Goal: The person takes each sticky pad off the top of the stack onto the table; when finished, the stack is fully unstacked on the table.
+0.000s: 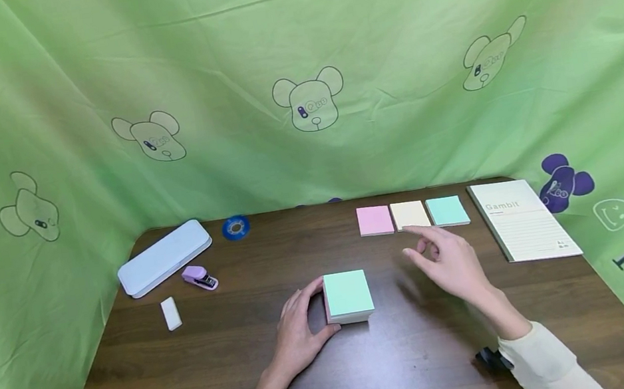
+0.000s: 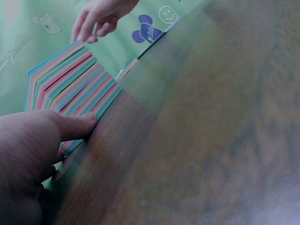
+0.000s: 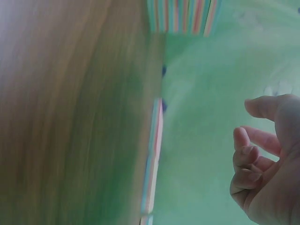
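Note:
A tall stack of sticky notes [image 1: 348,293], mint green on top, stands on the table in front of the person. In the left wrist view its side shows many thin layers of blue, pink and yellow. My left hand [image 1: 300,337] grips this stack from its left side, thumb at the near face and fingers toward the far side. To the right, my right hand [image 1: 449,261] hovers above the table, holding nothing. Its index finger and thumb [image 3: 262,107] reach out while the other fingers curl loosely. Beyond it lie pink [image 1: 374,220], cream [image 1: 409,212] and mint [image 1: 447,210] sticky note pads in a row.
At the far right lies a white notebook [image 1: 524,220]. On the left are a pale blue case [image 1: 165,258], a roll of blue tape [image 1: 236,228], a small purple stapler [image 1: 200,277] and a white eraser [image 1: 171,313]. A green curtain [image 1: 217,47] hangs around the table [image 1: 205,372].

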`<control>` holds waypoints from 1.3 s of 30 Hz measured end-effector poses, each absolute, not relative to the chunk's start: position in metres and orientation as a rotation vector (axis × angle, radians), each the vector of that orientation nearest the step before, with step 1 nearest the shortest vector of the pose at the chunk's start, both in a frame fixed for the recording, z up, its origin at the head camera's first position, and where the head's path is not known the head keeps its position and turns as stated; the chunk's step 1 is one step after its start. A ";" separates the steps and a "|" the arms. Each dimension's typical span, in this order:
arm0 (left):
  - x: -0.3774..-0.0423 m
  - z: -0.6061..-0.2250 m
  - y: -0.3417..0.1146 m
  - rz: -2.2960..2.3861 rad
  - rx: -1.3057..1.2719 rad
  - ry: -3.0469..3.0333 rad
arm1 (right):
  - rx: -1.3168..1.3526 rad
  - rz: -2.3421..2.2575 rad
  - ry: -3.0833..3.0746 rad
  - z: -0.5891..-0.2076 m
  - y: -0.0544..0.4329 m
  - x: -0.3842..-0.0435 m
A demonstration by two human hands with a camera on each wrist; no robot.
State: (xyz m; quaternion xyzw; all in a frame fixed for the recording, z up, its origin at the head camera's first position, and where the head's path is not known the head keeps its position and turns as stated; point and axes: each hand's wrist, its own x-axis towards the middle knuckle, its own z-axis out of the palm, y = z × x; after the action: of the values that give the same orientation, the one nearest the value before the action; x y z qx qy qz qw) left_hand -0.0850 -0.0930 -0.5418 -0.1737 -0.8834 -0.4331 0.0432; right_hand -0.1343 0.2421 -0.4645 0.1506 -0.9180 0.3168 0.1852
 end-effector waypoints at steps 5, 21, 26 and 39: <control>-0.086 -0.542 -0.093 -1.318 -0.534 -2.706 | 0.543 1.006 -2.598 -0.465 0.216 -0.125; -0.087 -0.543 -0.093 -1.303 -0.560 -2.679 | 0.732 1.108 -2.845 -0.483 0.166 -0.110; -0.087 -0.542 -0.094 -1.311 -0.562 -2.676 | 0.729 1.130 -2.831 -0.484 0.163 -0.110; -0.087 -0.546 -0.095 -1.310 -0.563 -2.681 | 0.741 1.256 -2.754 -0.484 0.165 -0.113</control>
State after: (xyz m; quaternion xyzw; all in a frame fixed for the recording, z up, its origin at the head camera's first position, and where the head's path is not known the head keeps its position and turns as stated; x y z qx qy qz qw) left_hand -0.0873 -0.0952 -0.5456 -0.1851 -0.8816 -0.4309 0.0525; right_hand -0.1131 0.1651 -0.4842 0.2379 -0.8836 0.4031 0.0126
